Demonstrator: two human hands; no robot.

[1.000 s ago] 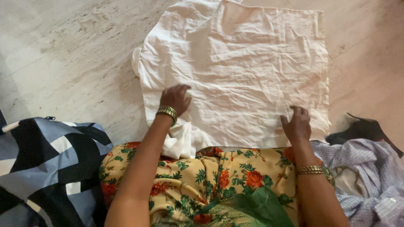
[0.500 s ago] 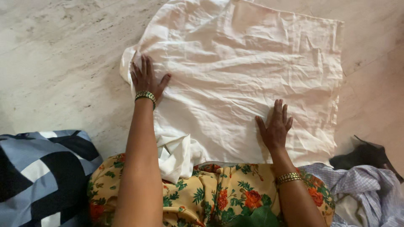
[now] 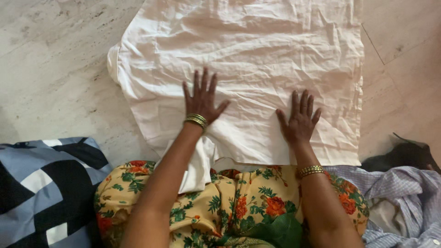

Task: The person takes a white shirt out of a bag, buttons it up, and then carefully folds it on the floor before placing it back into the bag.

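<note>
A crumpled white garment [image 3: 257, 50] lies spread flat on the pale stone floor. My left hand [image 3: 202, 98] rests palm down on its near middle, fingers spread. My right hand [image 3: 299, 121] presses flat on the cloth close to its near edge, fingers apart too. Both wrists carry gold bangles. A loose fold of the white cloth [image 3: 197, 165] bunches beside my left forearm, against my yellow floral lap [image 3: 229, 202].
A blue, black and white patterned bag [image 3: 41, 188] sits at the near left. A pale blue checked shirt [image 3: 404, 197] lies heaped at the near right, with a dark cloth [image 3: 404, 156] behind it. Bare stone floor [image 3: 55, 69] stretches to the left of the garment.
My left hand has slid from the garment's left edge toward its middle. My right hand shifted only slightly. The view has moved closer over the cloth.
</note>
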